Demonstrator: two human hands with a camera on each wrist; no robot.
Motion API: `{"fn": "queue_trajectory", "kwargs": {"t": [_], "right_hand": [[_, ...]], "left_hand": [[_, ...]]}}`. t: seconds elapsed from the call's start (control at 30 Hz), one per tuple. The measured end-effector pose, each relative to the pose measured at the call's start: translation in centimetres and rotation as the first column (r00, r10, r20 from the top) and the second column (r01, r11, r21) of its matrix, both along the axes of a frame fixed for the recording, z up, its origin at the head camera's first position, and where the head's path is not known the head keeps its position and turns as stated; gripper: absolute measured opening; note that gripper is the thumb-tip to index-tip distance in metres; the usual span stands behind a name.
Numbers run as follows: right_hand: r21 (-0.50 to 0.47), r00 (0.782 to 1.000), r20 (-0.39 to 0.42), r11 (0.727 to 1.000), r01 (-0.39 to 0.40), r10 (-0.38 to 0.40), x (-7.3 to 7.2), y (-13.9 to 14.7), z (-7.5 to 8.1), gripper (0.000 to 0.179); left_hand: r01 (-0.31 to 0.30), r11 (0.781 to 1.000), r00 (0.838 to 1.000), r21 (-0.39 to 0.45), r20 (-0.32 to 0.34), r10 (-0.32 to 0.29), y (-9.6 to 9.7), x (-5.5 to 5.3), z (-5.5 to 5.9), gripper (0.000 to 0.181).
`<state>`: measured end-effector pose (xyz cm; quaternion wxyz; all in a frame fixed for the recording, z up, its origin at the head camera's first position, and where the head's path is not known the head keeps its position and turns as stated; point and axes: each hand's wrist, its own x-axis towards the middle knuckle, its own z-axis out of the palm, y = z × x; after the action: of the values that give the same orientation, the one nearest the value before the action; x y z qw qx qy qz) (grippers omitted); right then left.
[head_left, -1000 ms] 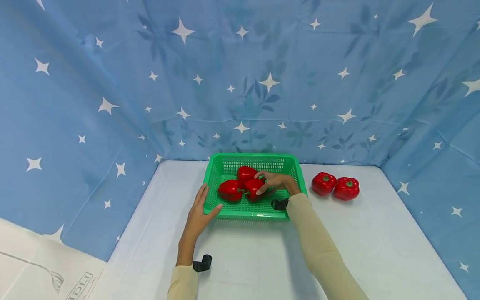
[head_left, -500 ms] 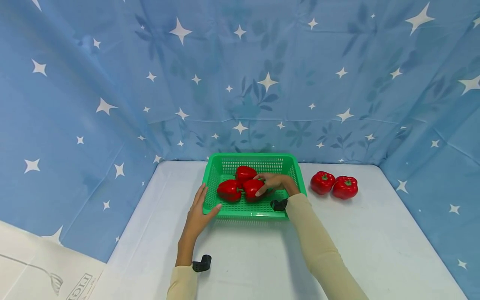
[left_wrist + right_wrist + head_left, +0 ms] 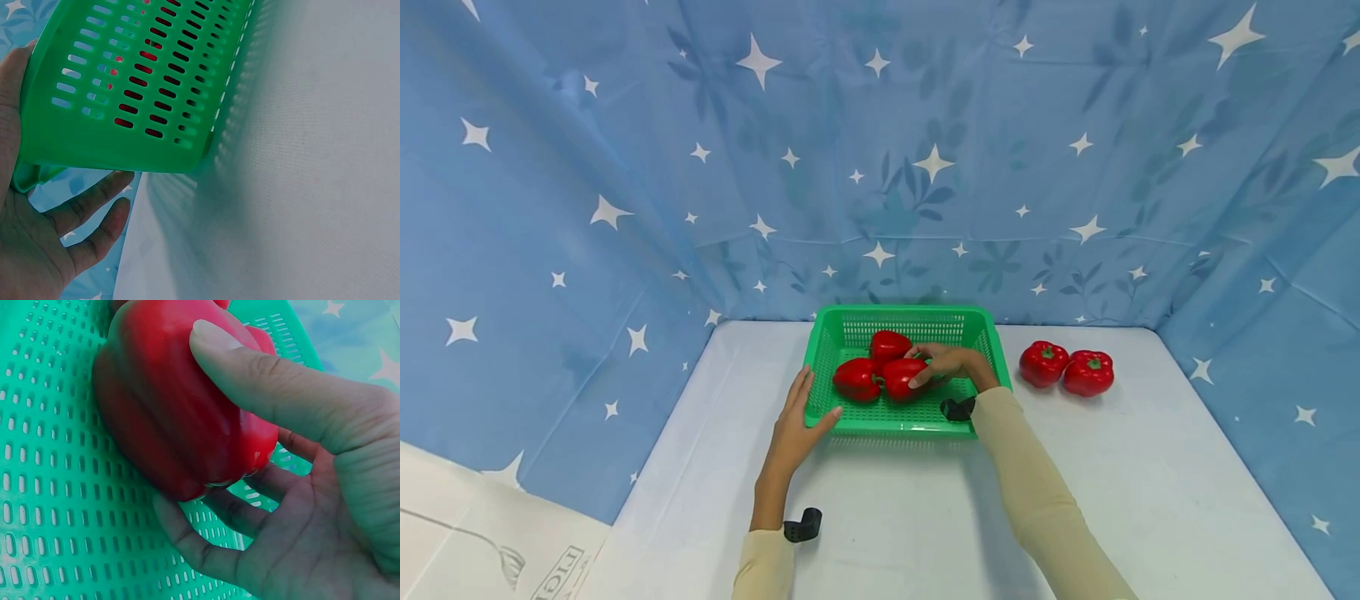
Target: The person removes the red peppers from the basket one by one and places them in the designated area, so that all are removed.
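Observation:
A green perforated plastic basket stands at the back of the table with three red bell peppers inside. My right hand reaches into it and holds the front right bell pepper, its thumb on top and its other fingers curled around the lower end, as the right wrist view shows. Another bell pepper lies on the left, and one more bell pepper behind them. My left hand rests at the basket's front left corner, fingers extended along the outside and thumb by the front rim.
Two red bell peppers stand side by side on the white table, right of the basket. A blue curtain with white stars hangs behind and along both sides. Printed white material shows at the lower left.
The held bell pepper has shifted slightly left, closer to the left bell pepper. Both hands stay nearly in place, and the head view has drifted a little.

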<state>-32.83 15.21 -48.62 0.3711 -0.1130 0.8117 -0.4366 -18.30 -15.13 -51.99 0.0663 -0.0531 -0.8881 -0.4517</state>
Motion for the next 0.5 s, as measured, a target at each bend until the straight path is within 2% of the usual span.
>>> {"fn": "queue_trajectory", "kwargs": {"t": [0.33, 0.5], "right_hand": [[-0.055, 0.999, 0.036, 0.998, 0.029, -0.027, 0.0, 0.6, -0.1, 0.073], [-0.087, 0.999, 0.015, 0.995, 0.045, -0.044, 0.1, 1.1, -0.1, 0.071]], "left_hand": [[0.005, 1.000, 1.000, 0.002, 0.006, -0.005, 0.0, 0.0, 0.0, 0.088], [0.009, 1.000, 1.000, 0.009, 0.003, -0.009, -0.1, 0.0, 0.0, 0.088]]}}
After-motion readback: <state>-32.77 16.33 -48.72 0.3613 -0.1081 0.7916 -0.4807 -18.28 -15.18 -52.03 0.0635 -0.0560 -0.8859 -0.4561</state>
